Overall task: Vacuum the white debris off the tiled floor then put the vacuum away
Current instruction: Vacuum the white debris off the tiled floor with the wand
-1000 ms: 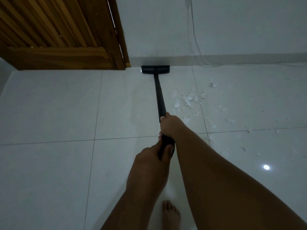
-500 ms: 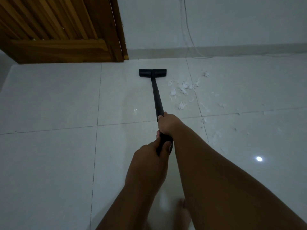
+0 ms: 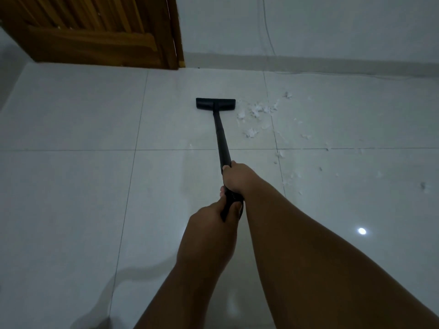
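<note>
A black vacuum wand (image 3: 222,138) runs from my hands out to its flat black floor head (image 3: 215,104), which lies on the white tiled floor (image 3: 71,186). My right hand (image 3: 237,178) grips the wand higher up. Just behind it, my left hand (image 3: 211,224) grips the wand's near end. White debris (image 3: 257,111) lies in a cluster right beside the head's right end. More small white scraps (image 3: 292,176) trail back over the tiles to the right of the wand.
A wooden slatted door (image 3: 90,32) stands at the far left against the white wall (image 3: 332,24). A thin cable (image 3: 269,32) hangs down the wall and runs along the skirting. A lamp reflection (image 3: 361,231) shines on the tile at right.
The floor head has been drawn back from the skirting toward me and now lies beside the debris cluster. Both hands keep their grip on the wand. My foot has left the view.
</note>
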